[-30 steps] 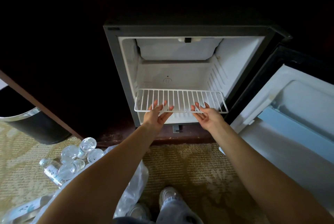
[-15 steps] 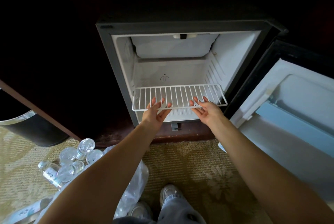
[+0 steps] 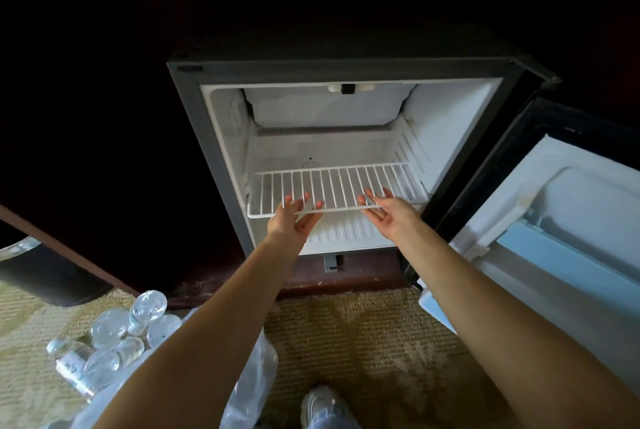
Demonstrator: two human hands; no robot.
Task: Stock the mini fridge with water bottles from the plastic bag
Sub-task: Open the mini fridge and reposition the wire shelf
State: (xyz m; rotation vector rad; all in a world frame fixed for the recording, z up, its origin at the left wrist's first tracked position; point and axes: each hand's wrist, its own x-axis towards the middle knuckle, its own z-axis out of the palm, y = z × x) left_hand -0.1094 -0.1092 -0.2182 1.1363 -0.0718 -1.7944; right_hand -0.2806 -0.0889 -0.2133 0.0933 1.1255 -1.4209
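The mini fridge (image 3: 214, 158) stands open in a dark cabinet, nothing stored inside. A white wire shelf (image 3: 346, 183) lies across its middle. My left hand (image 3: 297, 217) and my right hand (image 3: 389, 212) are palm-up under the shelf's front edge, fingers straight and touching the wires from below. Several clear water bottles (image 3: 114, 342) lie on the carpet at the lower left, partly in a clear plastic bag (image 3: 252, 380) that my left forearm hides in part.
The fridge door (image 3: 561, 207) swings open to the right, with a pale blue door shelf. A dark round bin (image 3: 45, 273) stands at the left. Patterned carpet (image 3: 363, 342) covers the floor, and my shoe (image 3: 322, 404) shows at the bottom.
The wire shelf has slid further back into the fridge. Both hands stay under its front edge and have moved with it.
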